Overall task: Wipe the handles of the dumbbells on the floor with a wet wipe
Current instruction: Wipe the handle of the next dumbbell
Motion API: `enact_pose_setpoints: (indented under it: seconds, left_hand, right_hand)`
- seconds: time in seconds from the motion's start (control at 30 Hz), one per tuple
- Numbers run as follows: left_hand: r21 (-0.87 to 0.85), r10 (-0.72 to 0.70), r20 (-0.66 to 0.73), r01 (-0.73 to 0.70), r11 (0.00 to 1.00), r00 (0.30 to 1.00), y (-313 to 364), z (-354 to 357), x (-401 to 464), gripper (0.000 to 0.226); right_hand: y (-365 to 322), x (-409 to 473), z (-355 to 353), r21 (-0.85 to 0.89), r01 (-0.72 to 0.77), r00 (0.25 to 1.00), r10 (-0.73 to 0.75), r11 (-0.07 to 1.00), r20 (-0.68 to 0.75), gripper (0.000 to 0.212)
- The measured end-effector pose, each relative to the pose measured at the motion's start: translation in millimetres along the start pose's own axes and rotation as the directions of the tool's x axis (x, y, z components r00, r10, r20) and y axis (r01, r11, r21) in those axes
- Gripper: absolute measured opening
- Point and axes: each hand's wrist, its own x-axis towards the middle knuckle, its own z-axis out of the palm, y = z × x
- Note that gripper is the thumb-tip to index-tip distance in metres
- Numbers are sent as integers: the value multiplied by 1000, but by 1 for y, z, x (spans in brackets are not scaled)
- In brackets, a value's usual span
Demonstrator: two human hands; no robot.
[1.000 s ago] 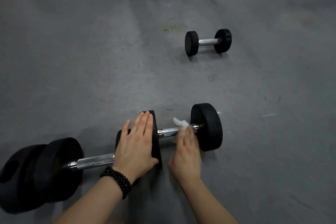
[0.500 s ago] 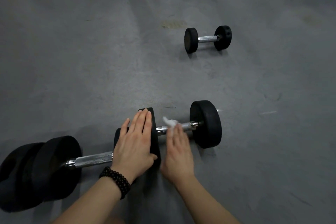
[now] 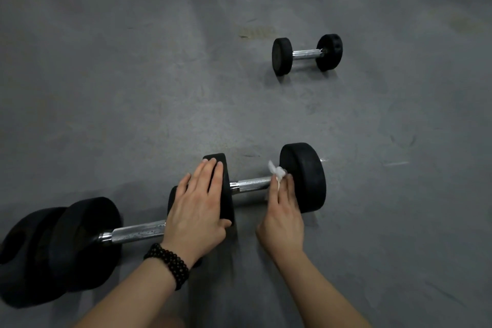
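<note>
Three black-ended dumbbells with knurled chrome handles lie on the floor: a large one (image 3: 133,233) at near left, a middle one (image 3: 254,184) just right of it, a small one (image 3: 306,54) farther off. A crumpled white wet wipe (image 3: 277,172) sits on the middle handle's right end.

Dim, flat indoor light; whole view underexposed, grey and low in contrast. Floor (image 3: 133,88) brightest mid-frame, darkening toward corners. Soft streaked shadows fan across floor from top edge. Black weight plates lose nearly all detail in dark. Faint highlights on chrome handle (image 3: 253,184) and far dumbbell (image 3: 306,54) bar. Wide-angle bend at edges; lower left plates (image 3: 53,250) stretched, slightly smeared. Grain over floor, focus soft throughout.
</note>
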Motion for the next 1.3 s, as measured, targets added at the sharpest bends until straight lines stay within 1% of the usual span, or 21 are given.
enact_pose_setpoints:
  seconds: [0.07, 0.17, 0.2, 0.33, 0.4, 0.43, 0.53, 0.57, 0.6, 0.67, 0.7, 0.8, 0.87, 0.9, 1.0, 1.03, 1.07, 1.13, 1.17, 1.2, 1.3]
  left_hand:
    - [2, -2, 4, 2, 1000, 1000, 1, -1, -1, 126]
    - [14, -2, 5, 2, 1000, 1000, 3, -2, -3, 118]
    - [13, -5, -5, 5, 1000, 1000, 3, -1, -3, 115]
    - [34, -13, -38, 15, 999, 999, 6, 1, -6, 103]
    - [44, -16, -69, 20, 999, 997, 6, 4, -6, 96]
    - [47, -18, -80, 21, 999, 997, 7, 5, -5, 95]
    - [73, -13, -57, 17, 997, 998, 6, 5, -1, 106]
    - [84, -13, -43, 17, 996, 999, 6, 5, 1, 114]
    - [94, -15, -33, 18, 995, 999, 6, 5, 2, 121]
    - [116, -18, -20, 20, 993, 1000, 6, 6, 4, 131]
    - [123, -24, -18, 26, 992, 1000, 6, 7, 5, 135]
    - [139, -37, -13, 38, 990, 999, 6, 8, 7, 140]
    - [148, -32, -8, 33, 988, 999, 6, 7, 9, 140]
    - [144, -28, -8, 29, 989, 1000, 5, 6, 11, 140]
    - [144, -20, -11, 21, 989, 1000, 2, 5, 16, 143]
    - [144, -23, -8, 24, 989, 1000, 1, 5, 17, 144]
    - [146, -27, -3, 27, 989, 1000, 1, 5, 18, 145]
    - [147, -32, 3, 31, 989, 999, 1, 4, 20, 144]
    - [144, -33, 2, 32, 989, 999, 1, 4, 21, 143]
    - [141, -32, -4, 33, 990, 999, 0, 3, 22, 143]
    - [131, -25, -8, 26, 991, 1000, -3, 4, 23, 143]
  right_hand:
    - [-10, -2, -3, 46, 12, 1000, -13, 999, 11, 100]
    - [-22, -5, -1, 24, 180, 981, -181, 983, 65, 97]
    - [-19, -3, -2, 2, 201, 978, -201, 980, 57, 98]
    - [-6, 9, -4, 19, 25, 1000, -25, 999, 15, 100]
    - [-15, 9, -6, 44, 21, 1000, -22, 999, 22, 100]
    - [-21, 8, -5, 42, 60, 997, -62, 997, 40, 101]
    - [-25, 6, -1, -18, 226, 971, -223, 974, 83, 100]
    - [-20, 9, 1, -44, 207, 976, -203, 977, 76, 101]
    - [-15, 12, 1, -52, 140, 989, -137, 989, 57, 104]
    - [-11, 14, -2, -17, 14, 1000, -14, 1000, 19, 110]
    - [-14, 14, -3, 4, 7, 1000, -7, 1000, 22, 110]
    - [-30, 13, -3, 42, 156, 983, -159, 987, 90, 110]
    - [-27, 17, -3, -14, 239, 967, -236, 971, 94, 106]
    - [-21, 20, -1, -39, 213, 975, -210, 976, 70, 104]
    - [-13, 26, 1, -48, 16, 1000, -16, 999, -4, 106]
    - [-19, 26, 1, -34, 16, 1000, -16, 999, 2, 107]
    - [-26, 26, 1, -27, 75, 997, -74, 997, 23, 108]
    - [-37, 22, 4, -46, 266, 961, -261, 963, 87, 110]
    - [-38, 21, 4, -70, 317, 946, -309, 946, 97, 109]
    - [-32, 23, 4, -92, 303, 952, -296, 949, 80, 106]
    - [-14, 27, 3, -77, 36, 998, -39, 996, -40, 105]
